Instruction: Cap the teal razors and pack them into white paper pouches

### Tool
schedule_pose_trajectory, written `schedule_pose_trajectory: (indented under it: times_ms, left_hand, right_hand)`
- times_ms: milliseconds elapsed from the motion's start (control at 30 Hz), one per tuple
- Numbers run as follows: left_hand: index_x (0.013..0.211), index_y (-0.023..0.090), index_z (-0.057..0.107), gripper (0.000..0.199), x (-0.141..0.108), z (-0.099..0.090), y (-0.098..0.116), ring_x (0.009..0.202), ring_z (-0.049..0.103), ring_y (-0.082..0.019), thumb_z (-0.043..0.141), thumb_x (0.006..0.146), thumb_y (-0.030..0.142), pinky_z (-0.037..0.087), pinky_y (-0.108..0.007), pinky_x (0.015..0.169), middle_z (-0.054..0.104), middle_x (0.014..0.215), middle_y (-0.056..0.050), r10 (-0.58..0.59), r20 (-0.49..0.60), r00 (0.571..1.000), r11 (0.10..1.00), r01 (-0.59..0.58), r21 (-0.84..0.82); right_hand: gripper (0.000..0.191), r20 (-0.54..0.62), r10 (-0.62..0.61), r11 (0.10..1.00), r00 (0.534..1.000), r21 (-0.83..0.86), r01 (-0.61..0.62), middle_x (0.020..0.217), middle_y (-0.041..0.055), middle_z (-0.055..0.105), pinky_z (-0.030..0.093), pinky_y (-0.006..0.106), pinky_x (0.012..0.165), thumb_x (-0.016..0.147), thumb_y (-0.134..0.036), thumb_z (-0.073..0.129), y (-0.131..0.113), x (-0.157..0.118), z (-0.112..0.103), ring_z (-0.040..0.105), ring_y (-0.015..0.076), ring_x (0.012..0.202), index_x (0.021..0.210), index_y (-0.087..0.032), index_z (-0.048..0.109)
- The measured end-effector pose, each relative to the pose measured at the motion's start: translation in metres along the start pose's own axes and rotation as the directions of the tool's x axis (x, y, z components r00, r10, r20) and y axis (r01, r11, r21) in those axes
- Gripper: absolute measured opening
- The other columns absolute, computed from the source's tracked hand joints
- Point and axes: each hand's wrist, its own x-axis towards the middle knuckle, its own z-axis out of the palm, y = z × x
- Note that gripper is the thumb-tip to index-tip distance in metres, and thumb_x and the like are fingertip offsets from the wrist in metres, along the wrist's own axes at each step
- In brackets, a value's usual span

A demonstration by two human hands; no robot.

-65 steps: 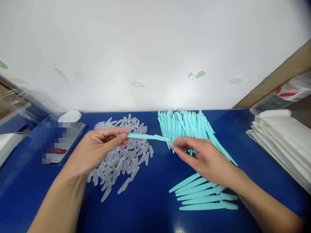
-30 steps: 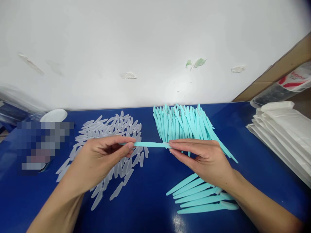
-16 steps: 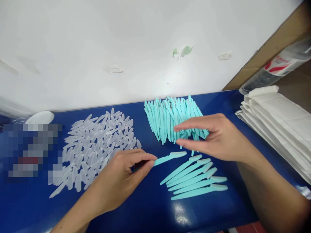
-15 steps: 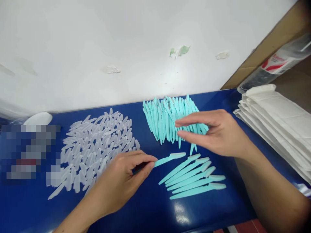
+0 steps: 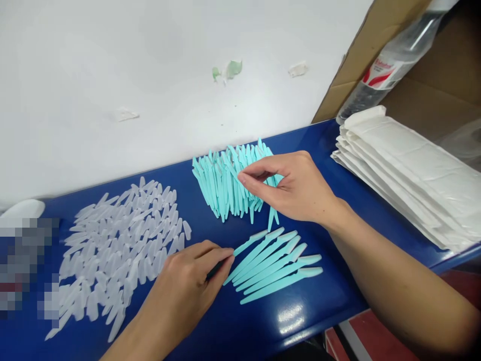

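My left hand (image 5: 195, 276) pinches a turquoise eyebrow razor (image 5: 246, 242) by its handle end, low over the table, its blade end pointing right. Beside it, several more eyebrow razors (image 5: 276, 273) lie fanned out in a row, blade ends to the right. Higher up, my right hand (image 5: 291, 185) reaches over a pile of turquoise eyebrow razors (image 5: 221, 193). Its thumb and forefinger are closed on the end of one razor that lies slantwise on the pile. Part of the pile is hidden behind this hand.
Many translucent blade covers (image 5: 124, 240) are spread across the left of the blue table (image 5: 210, 331). White padded envelopes (image 5: 409, 175) are stacked at the right, near a plastic bottle (image 5: 387, 70) and a cardboard box (image 5: 349, 60). A white wall (image 5: 112, 65) stands behind.
My right thumb and forefinger have come together at the pile. My left hand has brought its razor down next to the fanned row. The view has shifted to the right.
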Motion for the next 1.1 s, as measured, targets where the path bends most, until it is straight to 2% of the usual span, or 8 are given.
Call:
schedule_pose_trajectory:
  times_ms: [133,267,633,767,867,967,1100]
  left_hand:
    - [0.106,0.025,0.078,0.017,0.001,0.004,0.000,0.075,0.073,-0.015,0.061,0.105,0.022,0.052,-0.029,0.064,0.075,0.099,-0.001,0.014,0.005,1.000,0.998,-0.014,0.053]
    - [0.113,0.023,0.077,0.019,0.003,0.008,0.000,0.081,0.072,-0.017,0.059,0.106,0.019,0.054,-0.031,0.067,0.071,0.105,-0.004,0.082,0.011,0.997,0.995,-0.082,0.060]
    - [0.114,0.020,0.077,0.026,0.007,0.011,0.010,0.080,0.071,-0.020,0.052,0.108,0.016,0.057,-0.033,0.067,0.072,0.101,-0.007,0.163,0.044,0.986,0.985,-0.165,0.058]
    - [0.114,0.021,0.076,0.024,0.006,0.009,0.012,0.083,0.071,-0.021,0.055,0.107,0.016,0.059,-0.035,0.072,0.073,0.102,-0.007,0.141,0.058,0.988,0.989,-0.144,0.044]
    - [0.123,0.023,0.074,0.023,0.002,0.002,0.013,0.088,0.073,-0.021,0.058,0.106,0.018,0.059,-0.034,0.075,0.074,0.105,-0.007,0.117,0.023,0.993,0.992,-0.118,0.047]
    - [0.121,0.028,0.075,0.021,-0.008,-0.011,0.011,0.088,0.074,-0.018,0.062,0.106,0.023,0.059,-0.030,0.077,0.075,0.107,-0.004,0.042,-0.029,0.999,0.997,-0.041,0.059]
    - [0.112,0.032,0.077,0.013,-0.034,-0.028,0.003,0.086,0.075,-0.018,0.067,0.103,0.034,0.059,-0.026,0.073,0.076,0.107,0.000,-0.097,-0.111,0.989,0.991,0.106,0.081]
  right_hand:
    - [0.025,-0.001,0.004,1.000,1.000,-0.014,-0.004,0.079,-0.0002,0.081,0.055,0.022,0.073,0.100,-0.029,0.067,0.000,0.000,-0.001,0.075,0.0119,0.075,0.085,-0.015,0.082]
    - [0.022,-0.002,-0.013,1.000,1.000,-0.014,0.013,0.080,-0.0007,0.082,0.053,0.021,0.072,0.100,-0.027,0.068,0.000,0.000,-0.001,0.076,0.0113,0.077,0.087,-0.015,0.082]
    - [0.023,0.022,-0.010,1.000,1.000,-0.014,0.010,0.077,-0.0033,0.079,0.051,0.022,0.071,0.100,-0.028,0.066,0.000,-0.001,0.000,0.074,0.0116,0.075,0.085,-0.018,0.080]
    - [0.023,0.048,0.020,0.999,0.999,-0.026,-0.019,0.077,-0.0045,0.079,0.051,0.023,0.072,0.100,-0.029,0.065,-0.001,-0.001,0.000,0.074,0.0118,0.075,0.083,-0.020,0.079]
    - [0.024,0.053,0.012,0.999,0.999,-0.037,-0.010,0.079,-0.0036,0.079,0.052,0.023,0.072,0.100,-0.029,0.064,-0.001,-0.002,0.002,0.074,0.0126,0.077,0.083,-0.020,0.079]
    - [0.023,0.049,0.005,0.999,0.999,-0.033,-0.003,0.078,-0.0030,0.080,0.052,0.023,0.073,0.100,-0.027,0.065,-0.001,-0.002,0.004,0.074,0.0123,0.075,0.084,-0.020,0.080]
    - [0.024,0.055,0.022,0.999,0.998,-0.040,-0.020,0.076,-0.0019,0.078,0.051,0.023,0.069,0.100,-0.029,0.065,0.000,-0.001,0.005,0.071,0.0120,0.071,0.084,-0.019,0.081]
